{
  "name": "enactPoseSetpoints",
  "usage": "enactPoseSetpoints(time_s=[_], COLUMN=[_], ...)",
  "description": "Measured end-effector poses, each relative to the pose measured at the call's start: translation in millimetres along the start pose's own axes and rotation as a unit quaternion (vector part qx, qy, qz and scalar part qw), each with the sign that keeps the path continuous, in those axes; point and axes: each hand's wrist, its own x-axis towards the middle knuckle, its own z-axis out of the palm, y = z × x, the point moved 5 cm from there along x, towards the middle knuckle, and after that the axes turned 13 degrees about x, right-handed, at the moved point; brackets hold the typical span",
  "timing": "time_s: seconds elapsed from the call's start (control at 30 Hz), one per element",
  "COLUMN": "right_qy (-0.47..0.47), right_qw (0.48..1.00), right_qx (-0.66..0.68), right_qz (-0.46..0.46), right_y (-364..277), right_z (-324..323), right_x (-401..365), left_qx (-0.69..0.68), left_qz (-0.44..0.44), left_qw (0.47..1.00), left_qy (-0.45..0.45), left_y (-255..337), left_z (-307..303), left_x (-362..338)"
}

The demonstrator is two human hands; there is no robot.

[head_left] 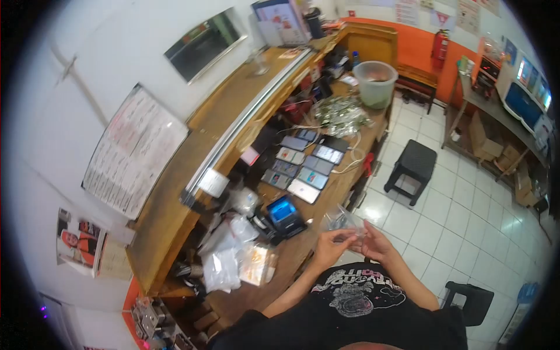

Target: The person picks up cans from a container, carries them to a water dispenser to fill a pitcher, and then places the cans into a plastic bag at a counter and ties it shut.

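Observation:
A small clear plastic bag [343, 219] with something dark inside, too small to name, is held up before my chest at the counter's edge. My left hand [333, 246] pinches its near side with closed fingers. From the right, my right hand [378, 242] has its fingers bent around the bag's other side. To the left of the hands, a black card-terminal-like device [286, 216] with a lit blue screen rests on the wooden counter [291, 255]. Beyond it lie several phones [303, 190] in two rows.
Plastic bags [223, 269] and a paper stack [255, 265] lie on the left. Farther back are a pile of small clear packets [341, 115], white cables [354, 157] and a translucent bucket [375, 81]. Black stools [412, 166] stand on the tiled floor [434, 219].

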Motion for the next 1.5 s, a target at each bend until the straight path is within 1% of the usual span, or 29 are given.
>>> enactPoseSetpoints(time_s=[0.07,0.1,0.17,0.23,0.3,0.33,0.37,0.4,0.43,0.5,0.53,0.57,0.77,0.8,0.83,0.87,0.9,0.97,1.03,1.1,1.17,1.23,1.27,1.3,1.33,1.37,1.43,1.47,1.5], right_qy=[-0.062,-0.061,-0.016,-0.002,-0.009,0.02,0.03,0.092,0.161,0.175,0.193,0.212,0.387,0.372,0.382,0.357,0.328,0.36,0.372,0.433,0.519,0.541,0.561,0.556,0.577,0.596,0.598,0.596,0.591], right_qw=[0.985,0.981,0.92,0.89,0.844,0.816,0.795,0.772,0.74,0.712,0.715,0.719,0.634,0.601,0.592,0.612,0.627,0.614,0.612,0.584,0.501,0.47,0.439,0.439,0.424,0.409,0.413,0.441,0.469], right_qx=[0.042,0.05,0.043,0.094,0.008,0.006,0.014,-0.096,-0.203,-0.277,-0.297,-0.317,-0.36,-0.326,-0.323,-0.242,-0.162,-0.16,-0.189,-0.2,-0.292,-0.274,-0.264,-0.259,-0.261,-0.264,-0.283,-0.315,-0.346], right_qz=[-0.156,-0.177,-0.388,-0.447,-0.535,-0.577,-0.606,-0.621,-0.621,-0.621,-0.603,-0.581,-0.564,-0.627,-0.632,-0.662,-0.688,-0.684,-0.672,-0.657,-0.628,-0.642,-0.651,-0.657,-0.648,-0.639,-0.626,-0.593,-0.558], right_y=[-52,-67,-108,-131,-146,-150,-151,-152,-154,-156,-160,-164,-216,-230,-243,-259,-274,-297,-321,-339,-352,-361,-365,-370,-375,-380,-393,-404,-415], right_z=[-12,-15,-18,-18,-27,-22,-18,-12,-10,-20,-21,-21,-55,-58,-70,-87,-99,-112,-122,-122,-116,-115,-115,-119,-124,-128,-133,-133,-135], right_x=[-34,-53,-114,-167,-210,-234,-256,-279,-295,-310,-320,-329,-384,-394,-399,-408,-420,-444,-469,-497,-522,-538,-548,-555,-563,-573,-594,-603,-610], left_qx=[-0.082,-0.081,-0.029,-0.041,-0.047,-0.014,0.092,0.067,0.038,-0.126,-0.083,-0.158,-0.122,-0.111,-0.098,-0.16,-0.12,-0.154,-0.164,-0.2,-0.091,-0.074,-0.037,0.0,-0.025,-0.018,-0.065,-0.067,-0.058], left_qz=[0.073,0.082,0.091,0.104,0.122,0.173,0.267,0.287,0.303,0.246,0.144,0.12,0.129,0.142,0.153,0.135,0.151,0.159,0.154,0.134,0.19,0.198,0.242,0.287,0.29,0.292,0.255,0.306,0.305], left_qw=[0.992,0.99,0.98,0.953,0.885,0.818,0.747,0.758,0.768,0.769,0.804,0.831,0.823,0.816,0.81,0.78,0.756,0.714,0.711,0.694,0.675,0.666,0.658,0.648,0.609,0.61,0.606,0.587,0.594], left_qy=[-0.057,-0.078,-0.175,-0.281,-0.448,-0.548,-0.602,-0.583,-0.563,-0.577,-0.571,-0.519,-0.539,-0.549,-0.558,-0.59,-0.625,-0.665,-0.666,-0.679,-0.708,-0.715,-0.712,-0.706,-0.738,-0.736,-0.751,-0.746,-0.742], left_y=[11,24,54,70,90,95,112,126,137,154,166,181,215,219,227,241,246,266,297,327,345,356,364,371,374,380,403,404,406], left_z=[53,71,109,153,189,209,221,237,254,302,320,342,451,471,488,504,528,566,604,640,665,690,700,711,723,731,741,755,767], left_x=[17,22,30,36,34,35,36,41,46,69,82,93,138,143,148,147,151,158,173,186,190,186,182,179,177,181,187,193,201])
